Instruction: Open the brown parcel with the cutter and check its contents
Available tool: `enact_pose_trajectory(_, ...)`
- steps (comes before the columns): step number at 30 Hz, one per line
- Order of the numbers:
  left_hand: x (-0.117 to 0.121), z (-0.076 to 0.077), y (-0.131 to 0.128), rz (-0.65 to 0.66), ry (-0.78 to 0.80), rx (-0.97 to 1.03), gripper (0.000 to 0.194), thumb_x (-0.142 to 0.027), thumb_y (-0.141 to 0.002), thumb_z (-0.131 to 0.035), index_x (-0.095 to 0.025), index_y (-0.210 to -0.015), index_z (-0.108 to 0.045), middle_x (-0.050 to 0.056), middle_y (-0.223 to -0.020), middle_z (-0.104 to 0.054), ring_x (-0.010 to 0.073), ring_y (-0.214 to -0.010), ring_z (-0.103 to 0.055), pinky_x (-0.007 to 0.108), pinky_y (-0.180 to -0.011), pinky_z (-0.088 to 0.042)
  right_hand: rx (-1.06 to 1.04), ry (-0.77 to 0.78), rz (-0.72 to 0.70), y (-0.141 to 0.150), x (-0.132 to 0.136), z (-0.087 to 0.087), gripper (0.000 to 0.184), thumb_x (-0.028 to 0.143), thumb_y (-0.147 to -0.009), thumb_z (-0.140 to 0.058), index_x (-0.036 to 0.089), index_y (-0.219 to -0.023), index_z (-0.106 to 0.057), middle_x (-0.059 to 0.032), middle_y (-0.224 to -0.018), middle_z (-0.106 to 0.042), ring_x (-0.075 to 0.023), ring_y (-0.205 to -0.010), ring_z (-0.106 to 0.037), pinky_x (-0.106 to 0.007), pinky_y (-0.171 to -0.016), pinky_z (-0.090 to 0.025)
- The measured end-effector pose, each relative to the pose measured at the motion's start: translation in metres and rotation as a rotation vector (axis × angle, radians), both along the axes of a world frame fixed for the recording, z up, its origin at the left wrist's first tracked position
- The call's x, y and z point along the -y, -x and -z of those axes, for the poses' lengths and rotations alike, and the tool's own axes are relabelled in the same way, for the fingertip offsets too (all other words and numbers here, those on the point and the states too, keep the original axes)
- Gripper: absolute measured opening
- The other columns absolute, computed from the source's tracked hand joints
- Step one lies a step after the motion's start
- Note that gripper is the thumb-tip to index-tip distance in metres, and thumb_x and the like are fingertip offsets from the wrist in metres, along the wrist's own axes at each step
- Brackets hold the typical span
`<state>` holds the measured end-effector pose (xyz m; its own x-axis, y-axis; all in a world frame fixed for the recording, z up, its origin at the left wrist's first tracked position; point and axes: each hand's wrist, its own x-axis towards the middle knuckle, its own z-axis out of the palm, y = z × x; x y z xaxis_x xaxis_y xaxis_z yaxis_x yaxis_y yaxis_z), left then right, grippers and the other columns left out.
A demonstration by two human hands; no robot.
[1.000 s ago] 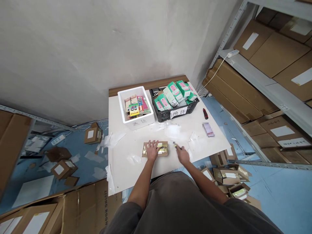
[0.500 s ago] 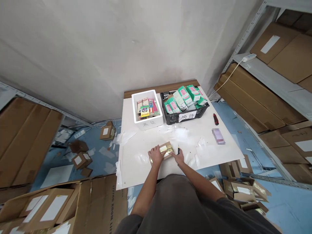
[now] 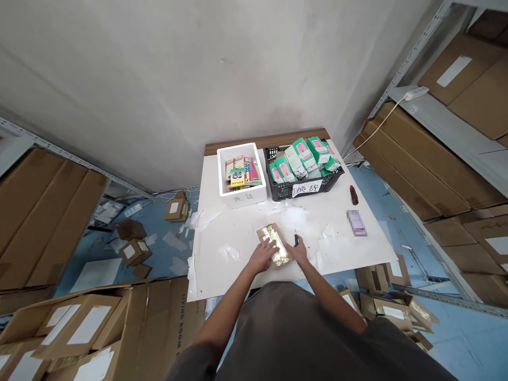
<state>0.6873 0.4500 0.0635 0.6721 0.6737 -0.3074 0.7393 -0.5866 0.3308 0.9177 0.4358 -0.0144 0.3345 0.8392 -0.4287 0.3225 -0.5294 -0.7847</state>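
A small cardboard box [image 3: 273,237] bound with shiny yellowish tape lies at a slant on the white-covered table [image 3: 222,275]. My left hand [image 3: 263,256] grips its left side, with the fingers over the taped face. In my right hand [image 3: 299,253], closed just right of the box, is a slim black cutter knife [image 3: 296,239] with its yellowish tip pointing away from me. The right fingers are close to the box's right edge; whether they touch it I cannot tell.
Behind stand a white foam box [image 3: 243,199] of booklets and a black crate [image 3: 283,191] of green-and-pink boxes. A red-black cutter [image 3: 353,194] and a blurred purple item [image 3: 357,223] lie right. Plastic scraps [image 3: 232,254] litter the table; a large carton [image 3: 159,328] stands lower left.
The box has been turned, so its long side now runs away from me and its taped face shows more. My left hand has shifted right with it; the knife stays in my right hand.
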Motion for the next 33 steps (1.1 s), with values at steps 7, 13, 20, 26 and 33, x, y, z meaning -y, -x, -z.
enact_pose_trajectory(7, -0.01, 0.006, -0.024, 0.171, -0.065, -0.031, 0.062, -0.023, -0.073, -0.082, -0.026, -0.132, -0.063, 0.012, -0.13, -0.062, 0.0354, -0.134, -0.047, 0.048, -0.113, -0.034, 0.061, 0.11, 0.033, -0.007, 0.045, 0.02, 0.083, 0.061, -0.074, -0.077, 0.02, -0.142, -0.054, -0.0115, -0.113, -0.075, -0.0315, -0.103, -0.072, -0.038, -0.086, -0.056)
enact_pose_trajectory(13, 0.009, 0.013, -0.021, -0.134, -0.13, -0.002, 0.056, -0.033, -0.075, -0.085, -0.025, -0.126, -0.064, 0.014, -0.137, -0.059, 0.0362, -0.134, -0.049, 0.051, -0.113, -0.036, 0.059, 0.059, -0.103, 0.006, -0.029, -0.007, 0.072, 0.055, -0.077, -0.078, 0.024, -0.138, -0.057, -0.0062, -0.106, -0.075, -0.0275, -0.097, -0.071, -0.037, -0.086, -0.056)
enact_pose_trajectory(20, 0.017, 0.022, -0.018, -0.203, -0.031, -0.062, 0.059, -0.03, -0.081, -0.081, -0.024, -0.135, -0.057, 0.013, -0.166, -0.04, 0.034, -0.156, -0.032, 0.05, -0.125, -0.027, -0.238, 0.016, -0.349, -0.022, -0.007, -0.031, 0.048, 0.065, -0.098, -0.045, 0.024, -0.114, -0.063, 0.001, -0.076, -0.069, -0.0168, -0.06, -0.068, -0.026, -0.061, -0.054)
enact_pose_trajectory(26, 0.012, 0.023, -0.021, -0.234, -0.013, -0.03, 0.06, -0.028, -0.078, -0.084, -0.025, -0.132, -0.059, 0.012, -0.165, -0.042, 0.0343, -0.155, -0.034, 0.051, -0.126, -0.028, -0.134, 0.179, -0.81, -0.058, 0.006, -0.052, 0.029, 0.05, -0.097, -0.06, 0.023, -0.101, -0.068, 0.0043, -0.061, -0.065, -0.0121, -0.047, -0.06, -0.021, -0.054, -0.045)
enact_pose_trajectory(33, 0.01, 0.017, -0.021, -0.207, -0.003, -0.058, 0.059, -0.031, -0.077, -0.085, -0.025, -0.13, -0.06, 0.013, -0.164, -0.043, 0.0362, -0.155, -0.034, 0.052, -0.123, -0.031, 0.084, 0.211, -0.78, -0.049, -0.026, -0.055, 0.036, 0.042, -0.098, -0.069, 0.017, -0.125, -0.066, -0.0075, -0.121, -0.069, -0.0241, -0.103, -0.069, -0.04, -0.088, -0.06)
